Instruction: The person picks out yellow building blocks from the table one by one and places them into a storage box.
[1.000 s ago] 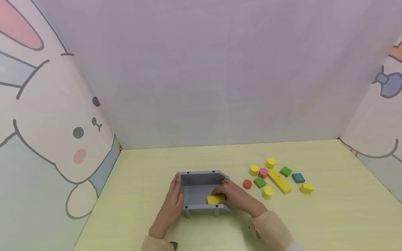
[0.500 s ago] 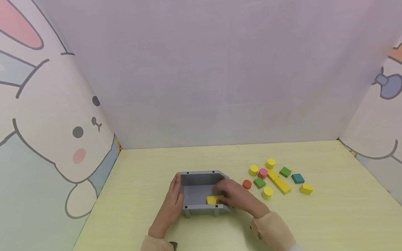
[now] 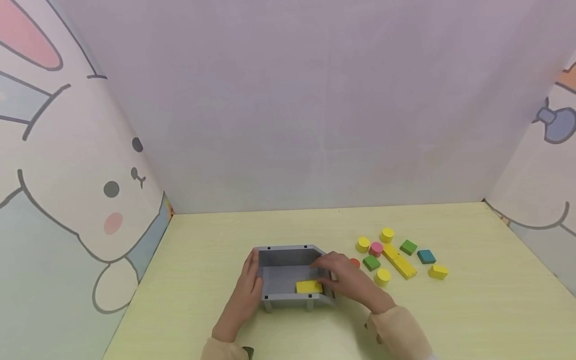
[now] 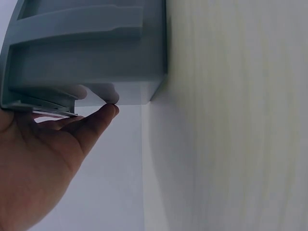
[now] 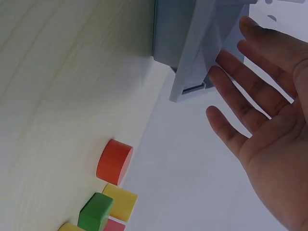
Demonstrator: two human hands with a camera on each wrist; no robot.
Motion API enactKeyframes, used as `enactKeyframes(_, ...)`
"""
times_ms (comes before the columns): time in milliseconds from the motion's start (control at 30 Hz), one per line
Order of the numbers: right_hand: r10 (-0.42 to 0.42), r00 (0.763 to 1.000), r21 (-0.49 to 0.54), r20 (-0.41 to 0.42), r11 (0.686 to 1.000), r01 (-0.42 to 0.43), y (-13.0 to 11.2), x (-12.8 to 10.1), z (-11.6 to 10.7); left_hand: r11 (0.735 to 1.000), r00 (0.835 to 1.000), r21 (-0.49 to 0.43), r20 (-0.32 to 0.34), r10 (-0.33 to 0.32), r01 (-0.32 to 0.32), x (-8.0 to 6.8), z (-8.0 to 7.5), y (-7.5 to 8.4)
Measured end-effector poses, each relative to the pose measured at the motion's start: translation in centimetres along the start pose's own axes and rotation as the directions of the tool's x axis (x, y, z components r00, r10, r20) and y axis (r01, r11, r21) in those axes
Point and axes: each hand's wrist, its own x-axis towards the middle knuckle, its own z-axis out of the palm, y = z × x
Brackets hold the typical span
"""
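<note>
**Grey box held at both sides, yellow block inside**

The grey box [image 3: 288,272] stands on the pale green table [image 3: 472,310], open at the top, and a flat yellow block [image 3: 309,287] lies on its floor near the front wall. The left hand [image 3: 245,295] rests flat against the left outer wall of the box, fingers straight and together, fingertips [image 4: 108,111] touching the wall. The right hand [image 3: 348,280] hovers at the right wall of the box, fingers spread and relaxed, holding nothing; in the right wrist view its fingers [image 5: 240,91] stand just off the wall, and I cannot tell whether any touches it.

To the right of the box lies a loose cluster of blocks. Nearest is a red disc [image 3: 355,261], partly hidden behind the right hand. Beyond it are two green squares [image 3: 371,262], a pink cylinder [image 3: 376,248], three yellow cylinders [image 3: 383,276], a long yellow bar [image 3: 399,261], a teal square [image 3: 426,256] and, farthest from the box, a short yellow piece [image 3: 438,271].
</note>
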Motion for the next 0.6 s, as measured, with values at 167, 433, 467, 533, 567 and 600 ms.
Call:
enactKeyframes(167, 0.006, 0.999, -0.033, -0.032, 0.999, -0.007, 0.5, -0.4, -0.4, 1.0, 1.0, 0.0, 0.005, -0.009, 0.009, -0.1, -0.1, 0.1)
enactKeyframes(433, 0.051, 0.997, -0.05, -0.049, 0.997, -0.054, 1.4, -1.2, -0.8, 1.0, 1.0, 0.009, 0.002, -0.016, 0.016, 0.0, -0.1, 0.1)
enactKeyframes(467, 0.06, 0.997, -0.055, -0.047, 0.997, -0.062, 1.5, -1.3, -0.8, 1.0, 1.0, 0.012, 0.001, -0.014, 0.014, 0.0, -0.1, 0.1)
enactKeyframes(533, 0.069, 0.996, -0.06, -0.05, 0.996, -0.072, 1.6, -1.5, -1.0, 1.0, 1.0, 0.013, 0.001, -0.013, 0.013, 0.0, -0.1, 0.1)
enactKeyframes(567, 0.075, 0.996, -0.065, -0.051, 0.995, -0.078, 1.7, -1.6, -1.1, 1.0, 1.0, 0.014, 0.001, -0.012, 0.012, 0.0, -0.1, 0.1)
enactKeyframes(600, 0.08, 0.995, -0.068, -0.053, 0.994, -0.084, 1.8, -1.7, -1.2, 1.0, 1.0, 0.013, 0.001, -0.012, 0.012, 0.0, -0.1, 0.2)
